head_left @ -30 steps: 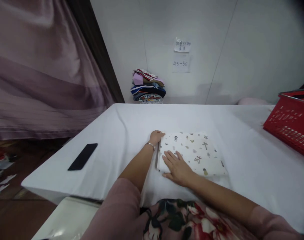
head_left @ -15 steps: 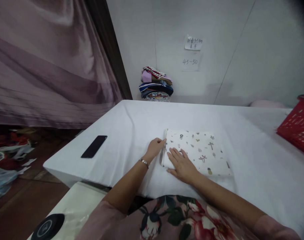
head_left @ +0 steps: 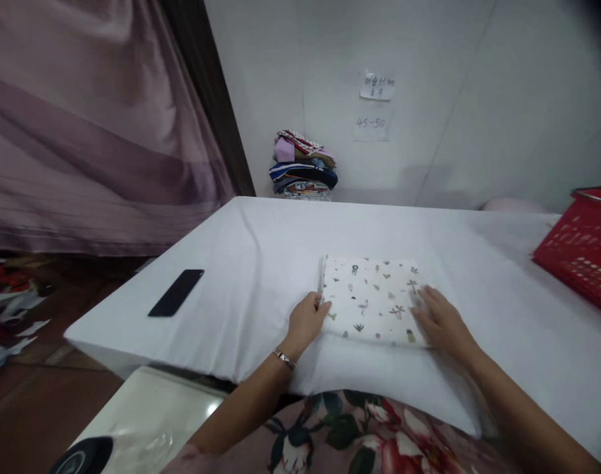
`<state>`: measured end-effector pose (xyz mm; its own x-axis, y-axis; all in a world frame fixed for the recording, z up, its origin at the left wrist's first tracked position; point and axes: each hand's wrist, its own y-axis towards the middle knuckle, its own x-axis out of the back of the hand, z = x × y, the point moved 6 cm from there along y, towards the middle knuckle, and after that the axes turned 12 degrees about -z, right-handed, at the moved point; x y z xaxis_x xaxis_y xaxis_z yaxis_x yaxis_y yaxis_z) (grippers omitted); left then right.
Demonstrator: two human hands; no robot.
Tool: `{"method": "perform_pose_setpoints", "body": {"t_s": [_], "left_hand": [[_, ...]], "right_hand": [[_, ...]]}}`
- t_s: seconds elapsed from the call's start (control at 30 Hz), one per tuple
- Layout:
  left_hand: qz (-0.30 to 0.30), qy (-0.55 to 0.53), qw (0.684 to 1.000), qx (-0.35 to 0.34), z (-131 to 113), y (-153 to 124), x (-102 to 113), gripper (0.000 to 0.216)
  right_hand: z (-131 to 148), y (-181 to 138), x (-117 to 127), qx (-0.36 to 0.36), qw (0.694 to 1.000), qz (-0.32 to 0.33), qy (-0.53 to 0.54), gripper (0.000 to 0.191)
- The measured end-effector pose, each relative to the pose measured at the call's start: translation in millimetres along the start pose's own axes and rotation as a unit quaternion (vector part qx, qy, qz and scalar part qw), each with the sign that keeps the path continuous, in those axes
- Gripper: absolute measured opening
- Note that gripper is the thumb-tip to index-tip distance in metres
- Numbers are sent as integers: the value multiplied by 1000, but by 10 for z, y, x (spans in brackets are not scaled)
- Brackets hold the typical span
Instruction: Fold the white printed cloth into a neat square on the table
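1. Fabric sits at the centre of the scene: a folded cloth (head_left: 372, 296), white with small printed plants and birds, lies flat on the white-covered table (head_left: 261, 243), near its front edge.
2. The left hand (head_left: 306, 321) is at the cloth's near left corner. Its fingers are curled and its thumb touches the edge. Whether it pinches the layers cannot be told.
3. A thin bracelet (head_left: 284, 358) circles the left wrist.
4. The right hand (head_left: 439, 321) lies palm down on the cloth's near right corner, with its fingers stretched out and slightly spread, gripping nothing.
5. A black phone (head_left: 176, 292) lies on the table well to the left of the cloth.
6. A red basket (head_left: 579, 253) stands at the table's right edge.
7. A stack of folded clothes (head_left: 303, 164) rests against the wall beyond the table, beside a mauve curtain (head_left: 83, 131).
8. Two paper notes (head_left: 374, 105) hang on the wall. The lower one reads 45-50.
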<state>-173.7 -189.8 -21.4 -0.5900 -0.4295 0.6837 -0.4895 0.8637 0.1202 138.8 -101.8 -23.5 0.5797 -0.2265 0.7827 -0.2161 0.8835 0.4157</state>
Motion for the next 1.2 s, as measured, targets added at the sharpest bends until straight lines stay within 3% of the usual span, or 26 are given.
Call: {"method": "perform_pose_setpoints", "body": {"t_s": [0.1, 0.23, 0.37, 0.5, 0.6, 0.73, 0.87, 0.93, 1.03, 1.13, 1.2], "left_hand": [[2, -1, 1000, 3, 25, 41, -17, 25], [3, -17, 1000, 20, 16, 173, -10, 43], [19, -29, 998, 51, -38, 347, -82, 59], [41, -64, 993, 93, -68, 470, -212, 61], [87, -114, 981, 135, -48, 510, -291, 54], [86, -149, 978, 122, -51, 691, -165, 67], [14, -82, 995, 50, -59, 1096, 191, 76], [9, -44, 998, 34, -19, 1287, 309, 74], [57, -29, 997, 45, 99, 1440, 312, 65], [73, -32, 995, 53, 188, 1453, 245, 59], [69, -18, 996, 58, 220, 1427, 210, 61]], "right_hand": [[-243, -152, 42, -79, 995, 6, 62, 55], [-286, -245, 139, -180, 975, -29, 129, 59], [-337, -150, 153, -260, 951, -17, 168, 64], [-438, 20, 149, -271, 944, -22, 187, 65], [-437, 68, 118, -251, 938, 9, 240, 67], [-170, -89, 54, -257, 906, 80, 327, 71], [323, -428, -71, -295, 861, 146, 388, 86], [509, -560, -139, -304, 841, 191, 405, 95], [537, -490, -116, -273, 862, 175, 390, 82], [405, -110, 25, -187, 926, 67, 322, 47], [360, 199, 79, -116, 960, 8, 253, 36]]}}
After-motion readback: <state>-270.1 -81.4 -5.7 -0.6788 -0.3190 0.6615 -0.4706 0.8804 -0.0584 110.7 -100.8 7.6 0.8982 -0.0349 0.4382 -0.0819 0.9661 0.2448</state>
